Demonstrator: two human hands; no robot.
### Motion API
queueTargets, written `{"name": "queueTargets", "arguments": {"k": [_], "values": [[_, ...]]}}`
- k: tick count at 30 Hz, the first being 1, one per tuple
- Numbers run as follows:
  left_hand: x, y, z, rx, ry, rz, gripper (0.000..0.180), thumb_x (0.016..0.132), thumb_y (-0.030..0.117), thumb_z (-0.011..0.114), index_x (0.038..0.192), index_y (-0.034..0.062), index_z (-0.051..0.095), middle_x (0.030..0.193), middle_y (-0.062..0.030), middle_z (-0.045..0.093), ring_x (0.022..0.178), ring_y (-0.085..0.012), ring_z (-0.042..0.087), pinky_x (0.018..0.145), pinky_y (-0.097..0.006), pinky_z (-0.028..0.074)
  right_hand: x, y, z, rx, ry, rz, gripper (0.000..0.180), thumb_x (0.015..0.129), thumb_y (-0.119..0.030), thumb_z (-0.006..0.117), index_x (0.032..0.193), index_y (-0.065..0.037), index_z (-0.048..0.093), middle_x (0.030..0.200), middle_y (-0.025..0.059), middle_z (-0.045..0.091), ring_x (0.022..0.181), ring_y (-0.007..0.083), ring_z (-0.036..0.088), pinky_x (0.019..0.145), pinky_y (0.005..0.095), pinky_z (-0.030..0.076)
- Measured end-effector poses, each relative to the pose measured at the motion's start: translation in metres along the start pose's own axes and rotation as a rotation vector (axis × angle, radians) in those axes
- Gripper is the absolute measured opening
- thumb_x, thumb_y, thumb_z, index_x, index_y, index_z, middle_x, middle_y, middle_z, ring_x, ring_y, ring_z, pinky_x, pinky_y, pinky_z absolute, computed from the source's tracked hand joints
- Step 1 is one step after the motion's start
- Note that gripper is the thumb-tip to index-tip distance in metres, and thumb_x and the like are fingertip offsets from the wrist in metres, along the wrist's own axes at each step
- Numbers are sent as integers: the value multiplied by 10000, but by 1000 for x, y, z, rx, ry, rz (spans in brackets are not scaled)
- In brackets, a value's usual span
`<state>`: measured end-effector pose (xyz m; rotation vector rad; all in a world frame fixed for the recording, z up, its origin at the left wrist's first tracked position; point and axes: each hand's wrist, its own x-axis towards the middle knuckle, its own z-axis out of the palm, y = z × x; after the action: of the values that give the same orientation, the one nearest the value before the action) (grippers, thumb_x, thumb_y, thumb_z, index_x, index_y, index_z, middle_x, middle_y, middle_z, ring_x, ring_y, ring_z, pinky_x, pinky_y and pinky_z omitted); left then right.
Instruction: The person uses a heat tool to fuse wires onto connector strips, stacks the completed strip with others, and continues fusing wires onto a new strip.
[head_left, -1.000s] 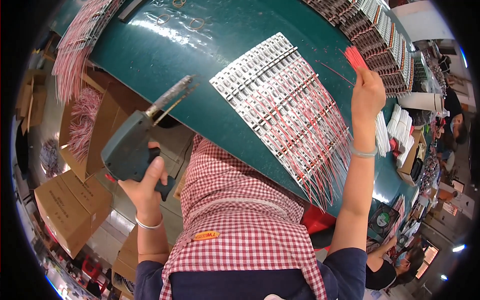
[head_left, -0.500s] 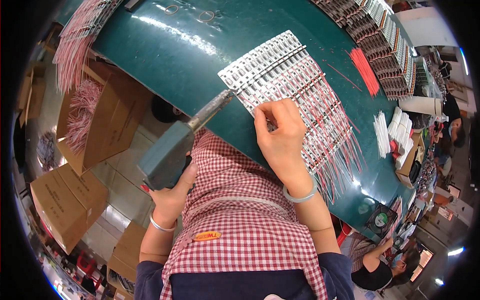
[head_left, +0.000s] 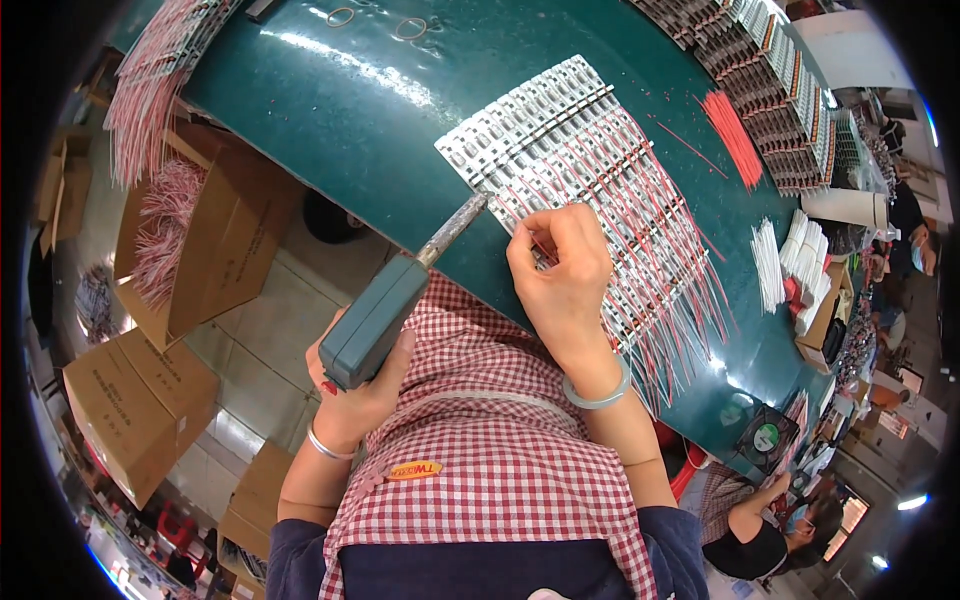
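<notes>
My left hand [head_left: 365, 405] is wrapped around the grip of a dark grey-green soldering gun [head_left: 375, 320]. Its long metal barrel points up and right, and the tip touches or nearly touches the near left edge of a panel of small white circuit boards [head_left: 530, 115]. Just right of that tip, my right hand [head_left: 565, 275] is closed in a pinch over the panel, with a thin red wire at the fingertips; the fingers partly cover it. Rows of red and white wires [head_left: 655, 215] extend from the boards toward the lower right.
Loose red wires [head_left: 732, 138] and white wire bundles [head_left: 800, 265] lie on the green table [head_left: 330, 110] to the right. Stacked boards [head_left: 770, 90] stand at the far right. Cardboard boxes [head_left: 235, 235] are on the left floor. Another person [head_left: 760, 525] sits at lower right.
The soldering gun has moved up and right, its tip shifting along the panel's edge toward my right hand. My left hand has turned with it. The right hand has barely moved.
</notes>
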<state>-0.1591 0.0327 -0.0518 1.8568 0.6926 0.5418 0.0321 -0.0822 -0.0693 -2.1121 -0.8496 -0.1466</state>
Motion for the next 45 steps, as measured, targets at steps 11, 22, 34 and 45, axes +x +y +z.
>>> {"name": "queueTargets", "arguments": {"k": [11,22,34,45], "values": [[6,7,-3,21,-45,-29,185,790,17,748,953,-21,670,837,-63,640,693,-136,599,631,-242,480,2,0,-2,-5,-9,-13,144,719,55,695,766,-30,589,744,82,533,653,221,551,567,334,463],[-6,-7,-5,-71,39,1,272,828,-19,715,1090,-35,644,845,-53,637,641,-98,555,564,-233,444,1,0,-4,15,-20,26,146,714,33,695,766,-42,581,760,94,532,725,278,545,614,382,458],[18,7,7,-291,162,-94,372,840,-65,669,1198,-55,570,1100,-146,665,585,-99,544,473,-227,425,78,64,-132,-319,-39,87,138,796,-91,714,904,-19,668,904,142,627,888,340,609,760,439,495],[38,13,12,-249,219,-169,342,866,-57,647,1197,-69,562,1134,-158,646,551,-89,471,480,-234,392,15,200,-232,-986,180,254,91,771,-29,667,856,-7,691,917,156,641,898,338,601,742,447,503]]}}
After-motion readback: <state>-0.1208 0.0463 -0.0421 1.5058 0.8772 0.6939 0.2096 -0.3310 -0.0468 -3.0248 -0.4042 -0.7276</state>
